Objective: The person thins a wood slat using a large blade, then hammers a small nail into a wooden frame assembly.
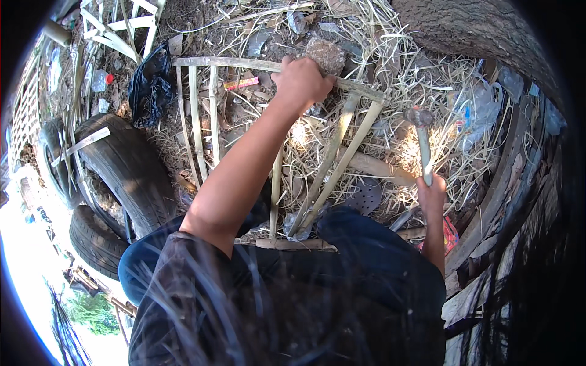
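A flat frame of pale bamboo strips lies before me, with its far rail [235,63] running left to right and several slats [196,116] coming back toward my knees. My left hand [302,82] is closed over that rail, right of its middle, close to a rough brown stone [326,53]. Off to the right, my right hand [431,192] grips a hammer [424,143] by its wooden handle. The hammer's head points away from me, above the straw and apart from the frame. My left forearm covers part of the slats.
Old tyres [125,168] stand at the left, near a crumpled black plastic bag [151,85]. A thick tree trunk [482,36] fills the far right. Bamboo shavings [378,36] litter the ground, and a thick bamboo piece [378,168] lies under the slats. Another slatted frame [122,25] sits far left.
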`<state>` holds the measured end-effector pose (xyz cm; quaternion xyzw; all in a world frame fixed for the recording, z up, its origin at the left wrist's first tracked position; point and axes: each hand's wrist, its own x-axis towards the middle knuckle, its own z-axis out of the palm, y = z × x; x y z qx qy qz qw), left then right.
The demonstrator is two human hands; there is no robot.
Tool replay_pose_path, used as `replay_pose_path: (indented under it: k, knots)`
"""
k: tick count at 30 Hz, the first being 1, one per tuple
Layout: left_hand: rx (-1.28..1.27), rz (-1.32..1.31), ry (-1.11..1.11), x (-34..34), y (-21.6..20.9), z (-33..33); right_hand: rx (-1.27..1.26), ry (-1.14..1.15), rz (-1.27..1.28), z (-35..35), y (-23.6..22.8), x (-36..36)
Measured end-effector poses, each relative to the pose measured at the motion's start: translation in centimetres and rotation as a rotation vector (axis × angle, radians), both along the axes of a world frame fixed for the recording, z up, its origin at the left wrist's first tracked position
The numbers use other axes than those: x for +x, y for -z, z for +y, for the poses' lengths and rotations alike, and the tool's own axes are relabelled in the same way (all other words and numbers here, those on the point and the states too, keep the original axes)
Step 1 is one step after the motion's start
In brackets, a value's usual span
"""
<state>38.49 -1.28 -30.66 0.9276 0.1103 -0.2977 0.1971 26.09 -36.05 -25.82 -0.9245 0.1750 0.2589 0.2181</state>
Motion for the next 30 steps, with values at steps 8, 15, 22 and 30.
replay_pose_path:
  k: [8, 15, 22, 30]
  knots:
    - [-0.043, 0.297, -0.138, 2.5, 1.6, 0.4, -0.006, -0.163, -0.076, -2.7, 2.8, -1.6]
    - [0.006, 0.261, 0.006, 2.7, -0.6, -0.2, 0.106, -0.024, -0.118, -2.5, 3.1, -1.7]
    - [0.085, -0.467, 0.424, 0.0, -0.3, 5.6, 0.198, 0.042, -0.172, -0.9, 0.9, -1.1]
    - [-0.126, 0.022, 0.425, 2.5, -0.4, 7.5, 0.262, -0.309, -0.127, 4.9, -1.5, 2.8]
